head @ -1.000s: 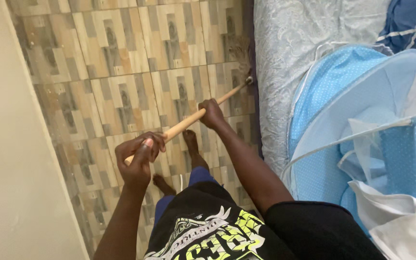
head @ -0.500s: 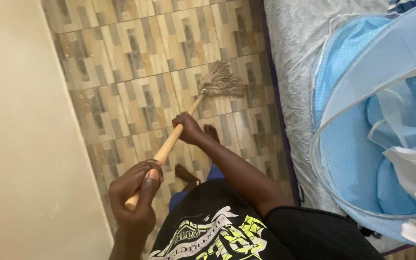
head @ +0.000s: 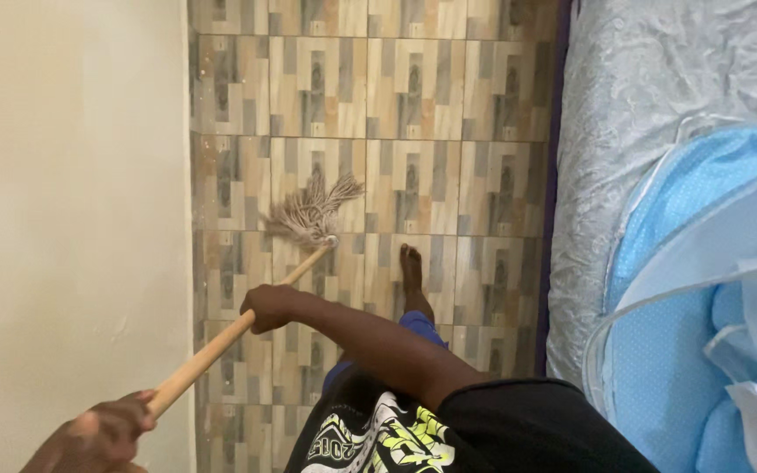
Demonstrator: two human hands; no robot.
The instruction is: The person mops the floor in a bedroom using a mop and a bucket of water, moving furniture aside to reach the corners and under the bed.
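Fingers of my right hand [head: 269, 308] clamped mid-way on one long wooden-handled string mop [head: 247, 324], left hand [head: 98, 435] gripping its near end, two hands, one mop, long axis slanting up-right, head pointing away on patterned tile floor [head: 413, 105], cream wall [head: 63, 175] just left, my bare foot [head: 411, 267] and grey-covered bed [head: 650, 105] right.

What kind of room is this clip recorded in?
Most likely a bedroom in a home. A bed with a grey patterned sheet runs along the right side, a blue baby mosquito-net tent sits on it, and the patterned tile floor lies between bed and a cream wall.
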